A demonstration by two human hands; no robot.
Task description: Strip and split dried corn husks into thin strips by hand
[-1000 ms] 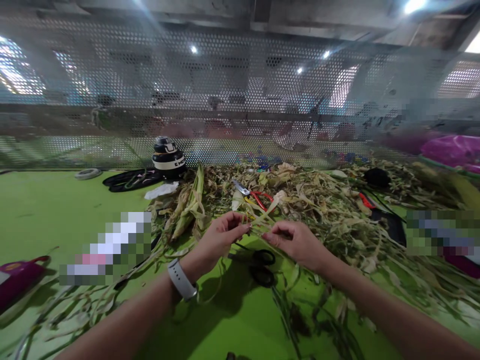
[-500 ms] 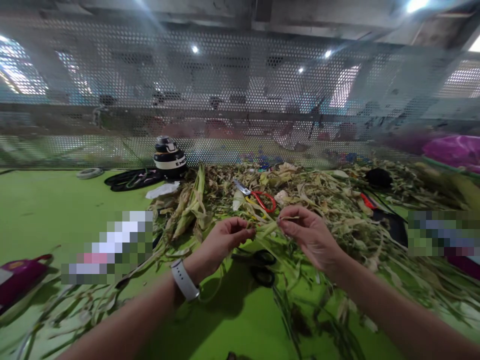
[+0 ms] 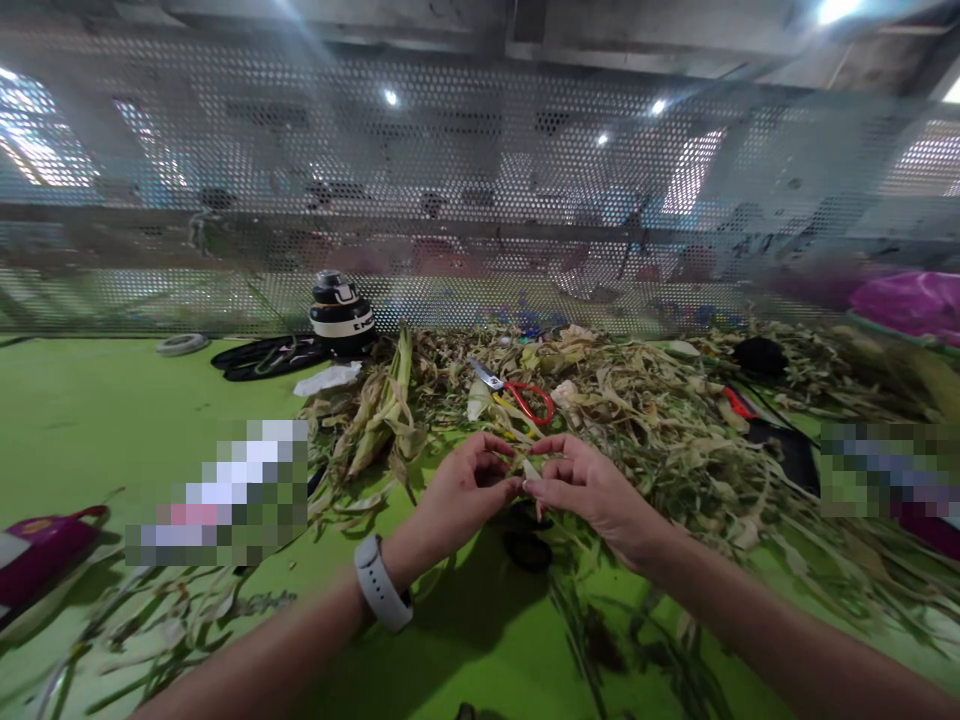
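Fingers: the left fingers and the right fingers are curled and pressed tip to tip, thumbs against forefingers, pinching one pale strip of dried leaf between them.
Left hand: closed on the strip's near end, palm turned inward, a white watch on the wrist.
Right hand: closed on the same strip from the other side, knuckles up, almost touching the left.
Strip: held just above the table, in front of the pile; it is thin and mostly hidden by the fingertips, so how long it runs cannot be told.
Step in hand: by the look of it, fine fingertip work on the strip, splitting or twisting it; which of the two cannot be told.
Next move calls for: a firm hold on both ends and a small, even pull or turn, since so narrow a strip would likely snap or slip if tugged hard.
Below the hands: black scissors lie flat on the table, partly covered by the hands.
Behind: red scissors lie on the pile, well beyond the fingers; a green bundle of husks lies to the left of them.
Far left: a black and white bottle stands by the mesh screen.
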